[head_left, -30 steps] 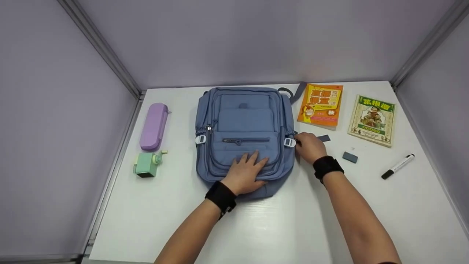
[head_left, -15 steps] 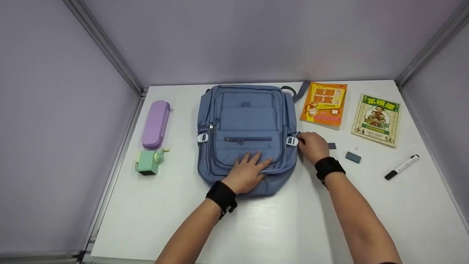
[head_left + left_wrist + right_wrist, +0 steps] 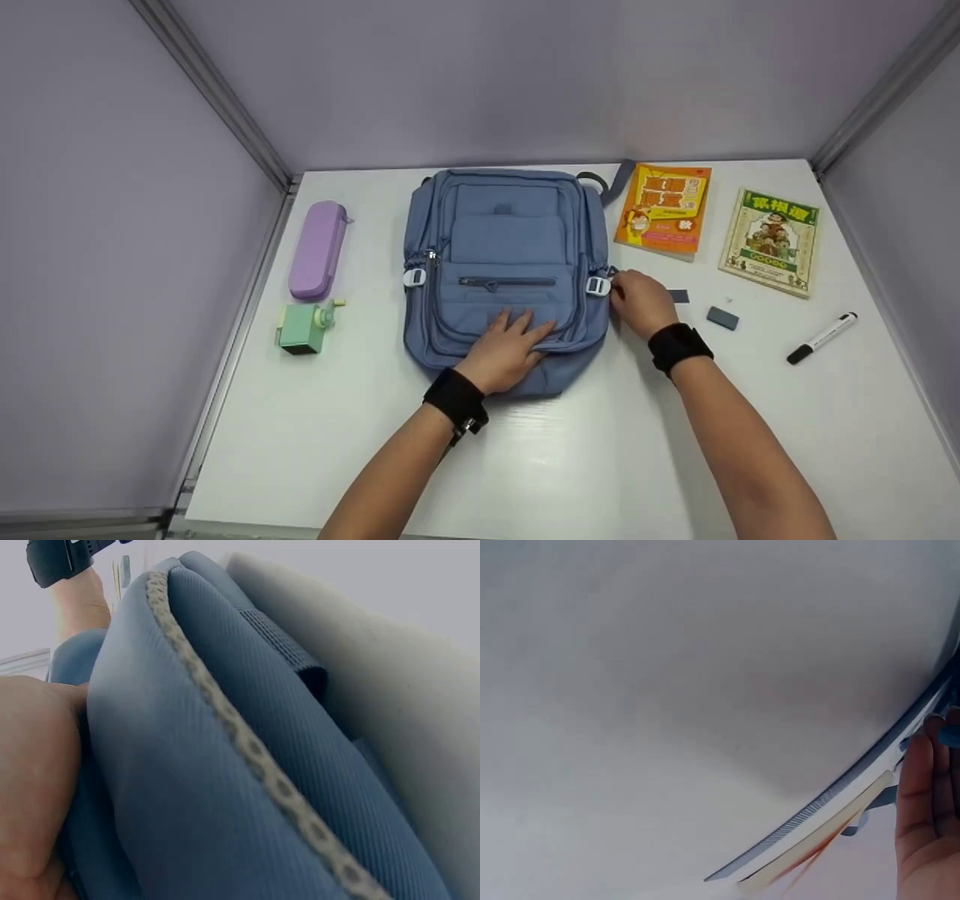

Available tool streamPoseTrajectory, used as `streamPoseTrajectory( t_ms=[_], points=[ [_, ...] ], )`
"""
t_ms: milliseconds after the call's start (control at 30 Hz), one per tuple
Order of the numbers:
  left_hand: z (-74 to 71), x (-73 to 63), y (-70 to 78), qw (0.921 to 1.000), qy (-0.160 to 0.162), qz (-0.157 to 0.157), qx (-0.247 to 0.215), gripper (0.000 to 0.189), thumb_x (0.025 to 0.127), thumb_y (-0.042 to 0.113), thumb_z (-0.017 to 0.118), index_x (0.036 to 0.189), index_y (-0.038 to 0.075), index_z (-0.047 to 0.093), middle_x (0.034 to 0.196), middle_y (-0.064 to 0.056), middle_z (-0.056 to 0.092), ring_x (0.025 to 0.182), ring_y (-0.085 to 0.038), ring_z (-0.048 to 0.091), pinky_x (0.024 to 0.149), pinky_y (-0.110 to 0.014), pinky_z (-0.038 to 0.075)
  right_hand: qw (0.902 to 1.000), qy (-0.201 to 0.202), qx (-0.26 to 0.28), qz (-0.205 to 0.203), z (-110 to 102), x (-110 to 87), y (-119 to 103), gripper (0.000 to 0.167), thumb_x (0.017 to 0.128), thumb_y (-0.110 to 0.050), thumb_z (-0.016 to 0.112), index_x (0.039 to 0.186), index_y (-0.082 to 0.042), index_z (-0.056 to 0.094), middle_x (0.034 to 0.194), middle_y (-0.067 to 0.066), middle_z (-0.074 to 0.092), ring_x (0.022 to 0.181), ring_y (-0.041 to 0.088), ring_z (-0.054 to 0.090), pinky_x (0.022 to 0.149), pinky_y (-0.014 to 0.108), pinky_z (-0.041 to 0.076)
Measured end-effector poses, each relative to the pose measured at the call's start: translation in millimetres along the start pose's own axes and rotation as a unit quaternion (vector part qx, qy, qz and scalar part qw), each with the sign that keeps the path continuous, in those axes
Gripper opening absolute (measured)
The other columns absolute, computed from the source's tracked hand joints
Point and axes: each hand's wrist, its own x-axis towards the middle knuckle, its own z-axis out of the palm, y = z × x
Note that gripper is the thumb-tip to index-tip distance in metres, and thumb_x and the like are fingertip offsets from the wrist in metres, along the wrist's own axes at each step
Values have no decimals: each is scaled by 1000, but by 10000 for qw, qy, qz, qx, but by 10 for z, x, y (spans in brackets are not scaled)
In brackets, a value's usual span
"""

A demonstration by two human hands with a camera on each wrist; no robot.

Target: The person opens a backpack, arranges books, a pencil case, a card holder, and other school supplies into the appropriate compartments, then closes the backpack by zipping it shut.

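A blue backpack (image 3: 507, 240) lies front side up on the white table. My left hand (image 3: 501, 358) rests on its lower front with the fingers spread; in the left wrist view the bag's bulging fabric (image 3: 180, 757) fills the middle. At the bag's right edge, beside a white buckle (image 3: 598, 286), my right hand (image 3: 643, 304) has its fingers curled. They pinch a small blue tab (image 3: 950, 736) that looks like a zipper pull, mostly hidden by the hand. A dark webbing strap (image 3: 678, 296) pokes out from behind that hand.
On the left lie a purple pencil case (image 3: 319, 250) and a green crank sharpener (image 3: 302, 328). To the right are an orange book (image 3: 664, 210), a green-and-cream book (image 3: 771, 241), a grey-blue eraser (image 3: 723, 318) and a black-capped marker (image 3: 822, 338). Panels (image 3: 480, 82) enclose the table.
The head view has shifted slightly. The strap end by my right hand sits a little lower. Both hands keep nearly the same places on the backpack.
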Motion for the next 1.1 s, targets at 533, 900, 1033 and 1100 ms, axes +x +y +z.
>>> streamPoseTrajectory(
  t_ms=[533, 900, 1033, 1100],
  points=[
    [4, 8, 7, 9997, 33, -22, -225, 55, 110, 39, 43, 163, 31, 28, 168, -15, 20, 152, -48, 12, 121, -56, 18, 9974, -665, 156, 226, -32, -216, -48, 5, 98, -8, 63, 99, -3, 63, 89, 11, 56, 79, 28, 54, 72, 42, 46],
    [21, -2, 4, 9992, 38, -43, -399, 55, 110, 39, 43, 162, 32, 29, 168, -15, 19, 152, -47, 9, 122, -55, 15, 9979, -620, 150, 69, -22, -467, -93, 5, 96, -10, 67, 96, -6, 65, 86, 8, 58, 78, 24, 56, 71, 40, 48],
    [29, 1, 0, 9988, -7, -69, -481, 54, 110, 40, 43, 162, 32, 29, 168, -14, 18, 153, -46, 7, 123, -52, 13, 9977, -643, 198, 130, -30, -543, -120, 6, 96, -10, 68, 96, -5, 67, 86, 8, 59, 77, 24, 56, 71, 40, 48],
    [34, 0, 0, 9986, -28, -71, -519, 55, 110, 40, 43, 162, 32, 29, 169, -14, 17, 153, -46, 7, 123, -52, 12, 9976, -642, 202, 141, -33, -573, -134, 6, 96, -11, 69, 96, -5, 67, 86, 8, 59, 77, 24, 56, 72, 40, 49]
  ],
)
